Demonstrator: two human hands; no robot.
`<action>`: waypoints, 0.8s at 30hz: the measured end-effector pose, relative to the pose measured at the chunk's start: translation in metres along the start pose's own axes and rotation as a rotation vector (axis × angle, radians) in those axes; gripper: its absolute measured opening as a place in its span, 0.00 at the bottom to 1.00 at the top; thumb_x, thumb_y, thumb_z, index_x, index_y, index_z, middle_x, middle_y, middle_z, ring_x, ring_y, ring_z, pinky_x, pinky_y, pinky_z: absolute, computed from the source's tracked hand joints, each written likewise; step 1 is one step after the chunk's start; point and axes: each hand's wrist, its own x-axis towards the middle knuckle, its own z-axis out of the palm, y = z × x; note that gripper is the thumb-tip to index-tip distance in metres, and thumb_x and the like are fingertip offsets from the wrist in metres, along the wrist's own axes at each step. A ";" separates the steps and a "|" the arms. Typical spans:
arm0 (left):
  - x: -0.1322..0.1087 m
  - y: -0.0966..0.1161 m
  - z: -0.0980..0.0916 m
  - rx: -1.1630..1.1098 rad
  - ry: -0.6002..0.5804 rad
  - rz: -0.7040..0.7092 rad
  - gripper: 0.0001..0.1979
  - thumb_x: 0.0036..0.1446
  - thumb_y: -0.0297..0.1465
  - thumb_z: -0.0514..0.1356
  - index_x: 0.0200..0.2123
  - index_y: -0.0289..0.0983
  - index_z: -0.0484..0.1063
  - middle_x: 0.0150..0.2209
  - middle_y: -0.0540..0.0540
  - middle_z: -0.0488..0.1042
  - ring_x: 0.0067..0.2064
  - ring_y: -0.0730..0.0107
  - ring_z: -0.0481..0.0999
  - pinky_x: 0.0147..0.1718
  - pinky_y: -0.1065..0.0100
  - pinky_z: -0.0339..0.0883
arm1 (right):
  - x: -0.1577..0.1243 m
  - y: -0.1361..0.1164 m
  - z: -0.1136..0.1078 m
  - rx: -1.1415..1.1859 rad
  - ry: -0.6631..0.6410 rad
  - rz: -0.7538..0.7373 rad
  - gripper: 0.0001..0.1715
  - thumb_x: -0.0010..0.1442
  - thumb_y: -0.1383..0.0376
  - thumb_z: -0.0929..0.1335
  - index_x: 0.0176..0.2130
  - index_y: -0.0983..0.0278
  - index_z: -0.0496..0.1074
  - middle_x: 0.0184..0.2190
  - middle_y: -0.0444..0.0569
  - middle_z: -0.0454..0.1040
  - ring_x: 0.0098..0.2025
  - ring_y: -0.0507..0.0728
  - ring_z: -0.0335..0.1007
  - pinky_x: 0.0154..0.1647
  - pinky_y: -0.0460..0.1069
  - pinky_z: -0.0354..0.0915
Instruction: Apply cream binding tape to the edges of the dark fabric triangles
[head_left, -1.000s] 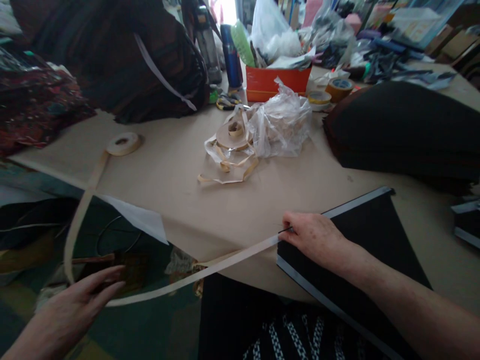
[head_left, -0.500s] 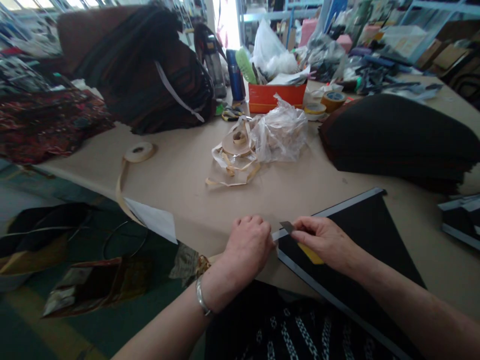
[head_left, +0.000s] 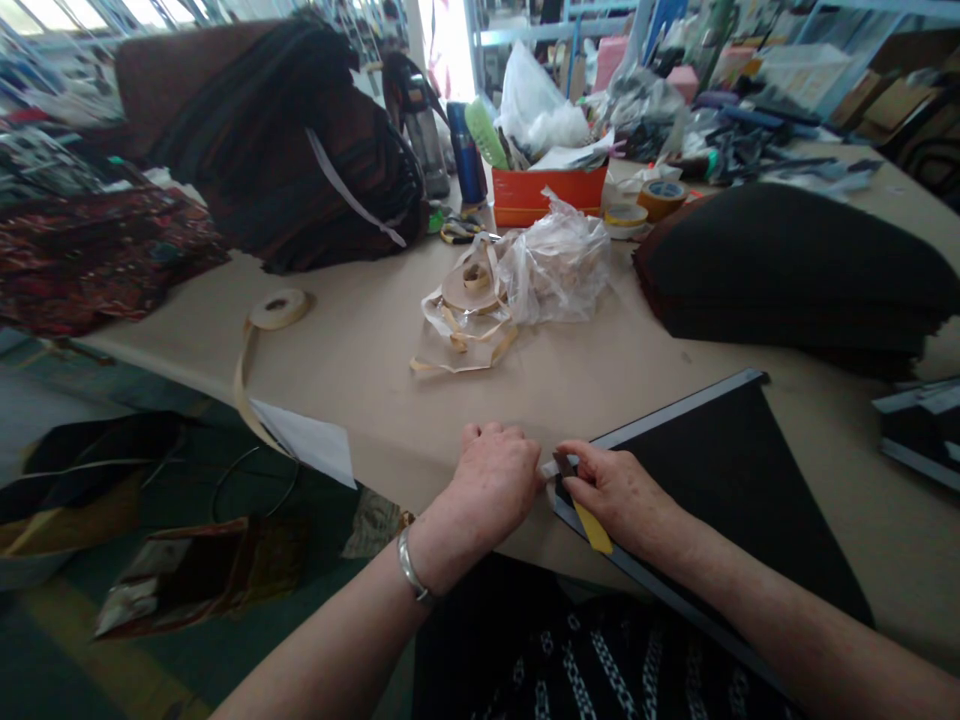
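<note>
A black panel (head_left: pixel 705 470) with grey strips along its edges lies at the table's front edge. At its left corner, the end of a pale strip (head_left: pixel 550 468) runs to the thumb side of my left hand (head_left: pixel 499 480), whose fingers are curled closed around it. My right hand (head_left: pixel 622 495) grips a flat knife (head_left: pixel 596 528) with a yellow handle. Its dark blade, pinched between thumb and forefinger, meets the strip close to the left hand. The fingers partly hide the blade.
A roll of cream tape (head_left: pixel 279 309) trails over the front edge. Behind the hands lie a tape coil (head_left: pixel 474 285) and a clear plastic bag (head_left: pixel 559 260). Dark stacked pieces (head_left: pixel 795 265) stand at right, a large dark pile (head_left: pixel 285 150) at left, and a red box (head_left: pixel 551 193) at the back.
My right hand has moved left, nearer my left hand. The knife has turned steeper, with its blade now at the strip. The black panel has shifted slightly left.
</note>
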 end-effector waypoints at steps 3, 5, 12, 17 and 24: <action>-0.002 0.005 -0.001 -0.072 -0.011 0.022 0.09 0.55 0.28 0.56 0.26 0.34 0.73 0.31 0.41 0.74 0.38 0.54 0.72 0.37 0.56 0.58 | 0.000 -0.002 0.004 -0.101 -0.011 -0.009 0.18 0.58 0.68 0.63 0.48 0.62 0.70 0.27 0.47 0.74 0.30 0.54 0.69 0.31 0.47 0.59; -0.002 0.010 -0.001 -0.155 -0.032 0.061 0.09 0.56 0.28 0.56 0.25 0.35 0.73 0.30 0.44 0.75 0.35 0.61 0.72 0.36 0.61 0.58 | 0.000 -0.002 0.007 -0.122 -0.014 -0.008 0.19 0.59 0.68 0.62 0.49 0.63 0.69 0.30 0.49 0.75 0.33 0.56 0.71 0.33 0.48 0.60; -0.006 -0.007 0.005 -0.377 0.098 0.020 0.10 0.54 0.32 0.56 0.23 0.36 0.68 0.25 0.48 0.72 0.30 0.68 0.69 0.30 0.68 0.59 | -0.010 0.012 -0.024 0.265 0.048 0.023 0.23 0.56 0.65 0.66 0.52 0.65 0.68 0.25 0.43 0.72 0.29 0.51 0.68 0.33 0.47 0.61; 0.005 -0.038 0.029 -0.758 0.190 -0.074 0.14 0.55 0.42 0.54 0.26 0.38 0.68 0.22 0.52 0.66 0.25 0.71 0.66 0.25 0.72 0.60 | -0.052 0.068 -0.092 0.639 0.213 0.211 0.14 0.57 0.55 0.66 0.34 0.63 0.62 0.25 0.42 0.70 0.25 0.50 0.67 0.26 0.45 0.61; 0.019 -0.045 0.058 -0.987 0.386 -0.268 0.22 0.46 0.53 0.61 0.31 0.39 0.71 0.26 0.49 0.76 0.27 0.66 0.73 0.23 0.72 0.65 | -0.086 0.149 -0.132 0.145 0.453 0.355 0.16 0.56 0.54 0.65 0.36 0.64 0.64 0.29 0.46 0.70 0.28 0.53 0.66 0.30 0.48 0.60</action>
